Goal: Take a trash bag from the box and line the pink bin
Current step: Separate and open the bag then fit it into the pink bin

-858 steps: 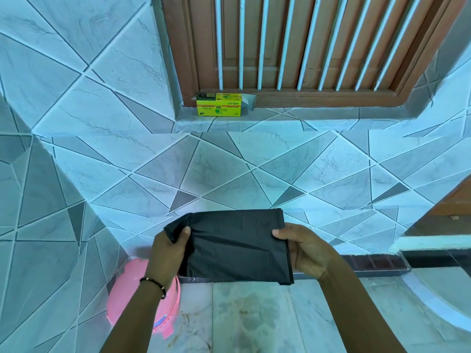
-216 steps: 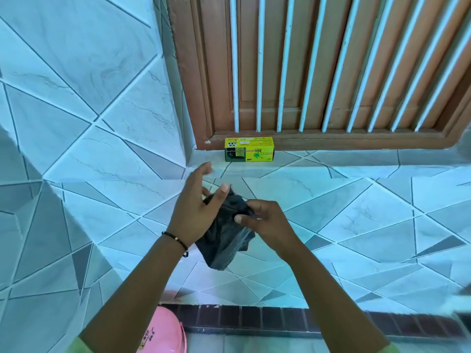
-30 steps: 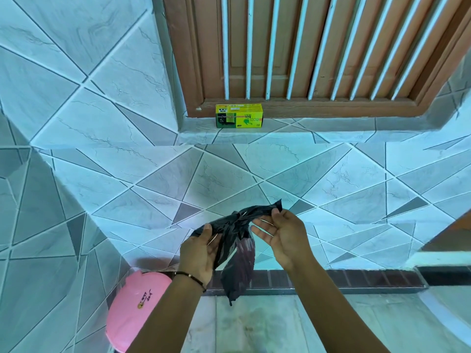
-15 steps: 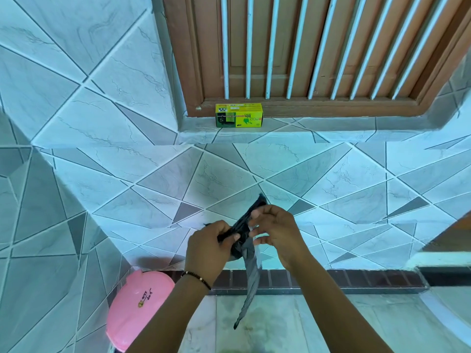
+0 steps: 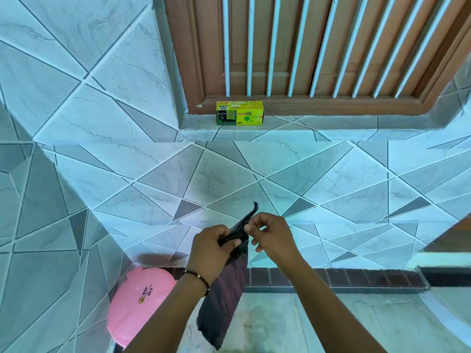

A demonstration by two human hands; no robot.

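A black trash bag (image 5: 222,299) hangs as a narrow strip in front of me, its top edge pinched between both hands. My left hand (image 5: 211,247) grips the bag's upper edge from the left. My right hand (image 5: 271,236) pinches the same edge from the right, fingertips close to the left thumb. The pink bin (image 5: 139,300) stands on the floor at lower left, in the wall corner, with its closed lid facing me. The yellow-green trash bag box (image 5: 239,116) sits on the tiled window ledge, straight ahead and above my hands.
A tiled wall (image 5: 254,179) faces me and another closes in on the left. A wooden window with white bars (image 5: 305,47) rises above the ledge. A dark brick strip (image 5: 331,277) runs along the wall's base, with pale floor below.
The bag has drawn out from a bunched clump into a longer, flatter hanging strip. My hands have come close together at its top edge.
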